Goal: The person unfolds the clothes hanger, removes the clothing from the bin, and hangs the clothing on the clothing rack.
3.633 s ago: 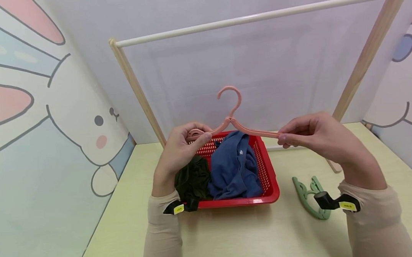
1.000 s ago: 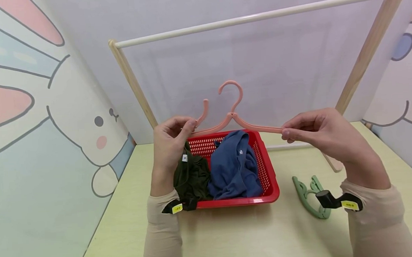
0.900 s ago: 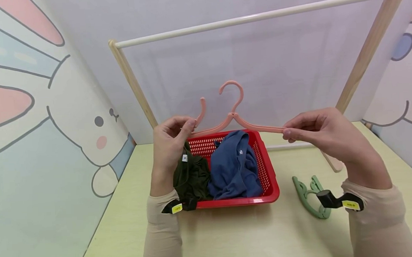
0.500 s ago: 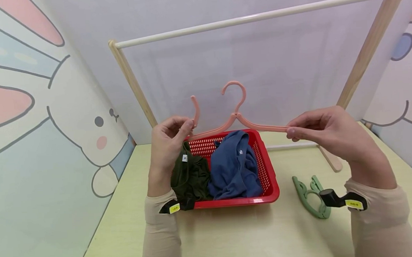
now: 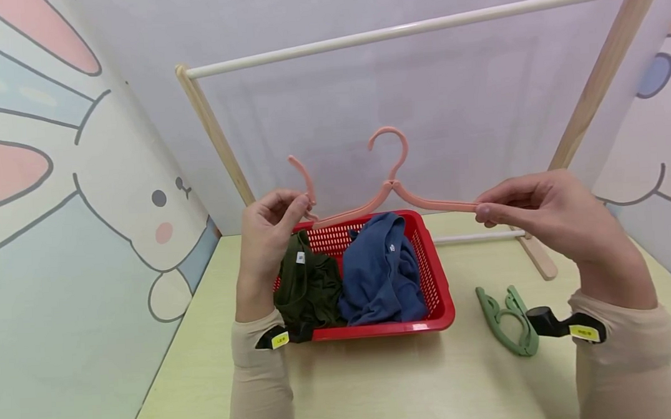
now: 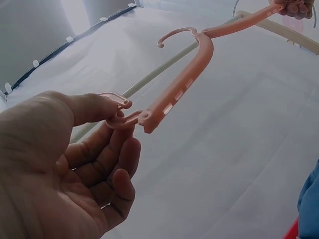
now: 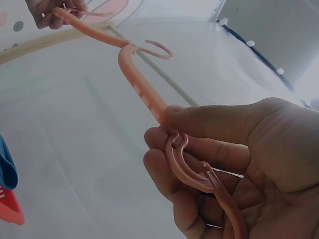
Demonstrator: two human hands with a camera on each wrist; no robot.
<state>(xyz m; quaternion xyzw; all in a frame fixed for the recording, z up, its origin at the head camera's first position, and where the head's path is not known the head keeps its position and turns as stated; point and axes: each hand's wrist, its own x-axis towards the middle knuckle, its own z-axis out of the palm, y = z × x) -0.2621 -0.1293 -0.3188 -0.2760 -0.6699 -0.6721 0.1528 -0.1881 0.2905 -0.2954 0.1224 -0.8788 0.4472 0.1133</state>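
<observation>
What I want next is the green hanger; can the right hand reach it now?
Probably not while the right hand holds the pink hanger; otherwise, the green hanger looks nearby and unobstructed.

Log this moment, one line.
left hand: pinches one end of pink hanger | right hand: pinches other end | red basket: holds clothes | green hanger: on table

In the head view, the right hand (image 5: 555, 215) hides the right end of the pink hanger (image 5: 433, 204), the left hand (image 5: 269, 237) covers the back left corner of the red basket (image 5: 374, 330), the white tag (image 5: 301, 257) is too small to read, and both sleeves (image 5: 261, 388) run off the bottom edge.
</observation>
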